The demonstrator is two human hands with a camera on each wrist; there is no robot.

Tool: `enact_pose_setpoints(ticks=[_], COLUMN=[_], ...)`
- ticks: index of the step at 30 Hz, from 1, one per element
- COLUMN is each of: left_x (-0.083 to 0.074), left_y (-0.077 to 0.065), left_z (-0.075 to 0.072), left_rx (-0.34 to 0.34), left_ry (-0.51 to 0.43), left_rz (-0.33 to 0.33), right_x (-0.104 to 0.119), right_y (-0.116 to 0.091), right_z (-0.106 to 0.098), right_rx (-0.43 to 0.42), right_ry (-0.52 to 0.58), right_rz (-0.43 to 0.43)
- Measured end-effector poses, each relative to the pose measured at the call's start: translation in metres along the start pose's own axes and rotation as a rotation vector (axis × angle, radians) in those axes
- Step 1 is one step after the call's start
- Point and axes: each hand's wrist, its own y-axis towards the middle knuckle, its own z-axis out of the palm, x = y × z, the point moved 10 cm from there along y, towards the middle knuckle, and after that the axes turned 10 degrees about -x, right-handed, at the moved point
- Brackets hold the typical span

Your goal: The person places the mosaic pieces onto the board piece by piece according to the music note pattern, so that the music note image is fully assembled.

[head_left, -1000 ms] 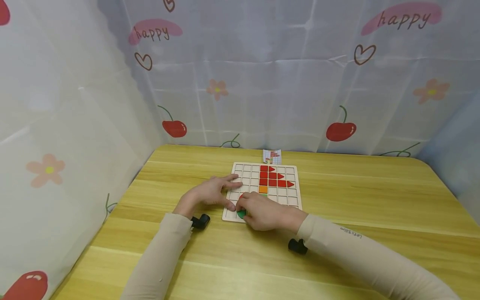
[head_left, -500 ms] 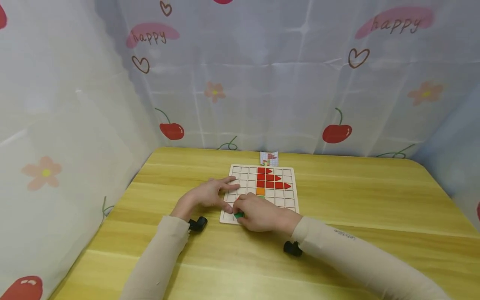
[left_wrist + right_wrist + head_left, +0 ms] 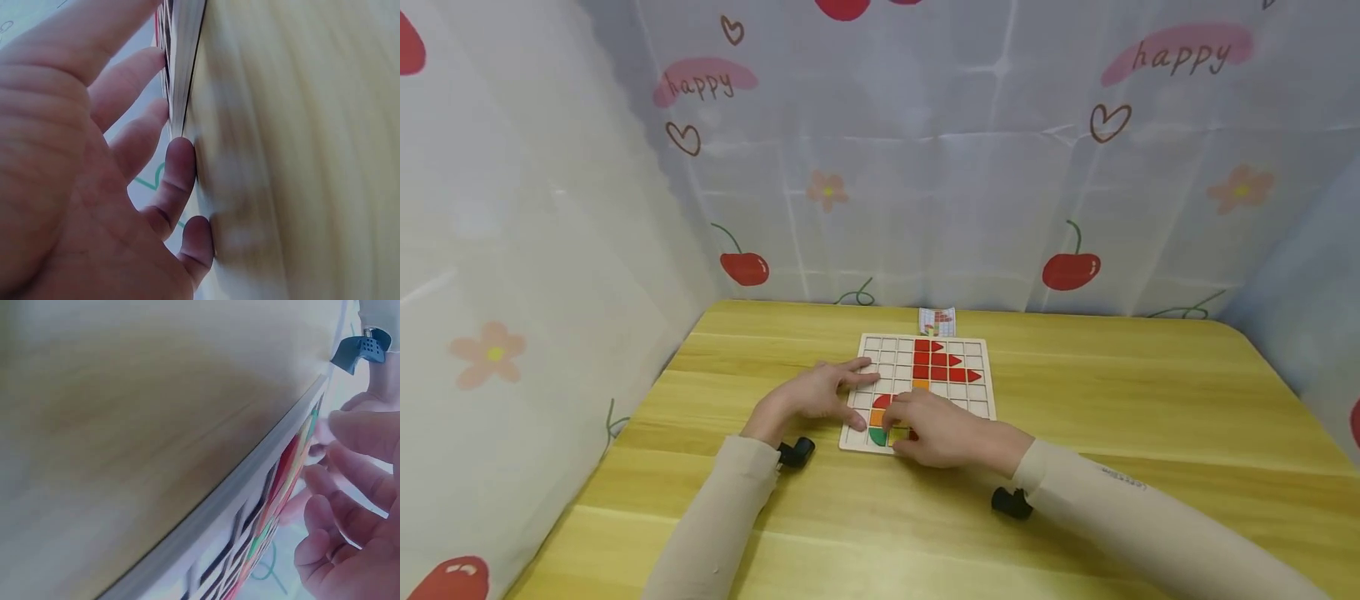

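Note:
A wooden grid board point(image 3: 856, 442) lies on the table with coloured pieces set in its cells. My left hand point(image 3: 815, 393) rests on the board's left side, fingers spread; in the left wrist view, two fingertips touch the board and two lie lower, near the table. Over the lower middle is my right hand point(image 3: 936, 429), fingers loosely bent, with no piece visible between them. Left of it sit a green rounded piece point(image 3: 877, 437), an orange square point(image 3: 877, 417) and a red rounded piece point(image 3: 882, 402). A yellow piece point(image 3: 897, 437) lies by its fingertips, partly hidden.
Red squares and pointed pieces point(image 3: 940, 361) form three rows in the board's upper part. A small printed pattern card point(image 3: 937, 322) lies behind the board. Patterned curtains point(image 3: 910, 208) stand behind the table point(image 3: 1112, 400) and at both sides.
My right hand has drawn off the green piece and shifted right, uncovering the green, orange and red pieces. My left hand stays on the board's left side. The head view has tilted slightly.

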Motion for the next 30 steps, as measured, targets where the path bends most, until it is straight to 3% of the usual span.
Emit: enact_pose_setpoints(ticks=[7,14,20,26,30], left_x=[-0.003,-0.005,-0.014,-0.014,-0.009], left_y=[0.003,0.004,0.001,-0.002,-0.002], left_z=[0.005,0.003,0.001,-0.006,-0.014], left_rx=[-0.002,0.014,0.092,0.173,0.2], left_ry=[0.052,0.139,0.227,0.358,0.412], left_rz=[-0.013,-0.023,0.013,0.031,-0.002], right_x=[-0.034,-0.065,-0.095,-0.112,-0.124], right_y=[-0.032,-0.051,-0.065,-0.077,-0.088], right_z=[-0.015,-0.04,-0.063,-0.075,-0.082], right_rx=[-0.027,-0.079,-0.112,-0.056,-0.025], right_ry=[-0.024,-0.035,-0.078,-0.089,-0.143], right_rz=[0.021,0.042,0.123,0.156,0.189])
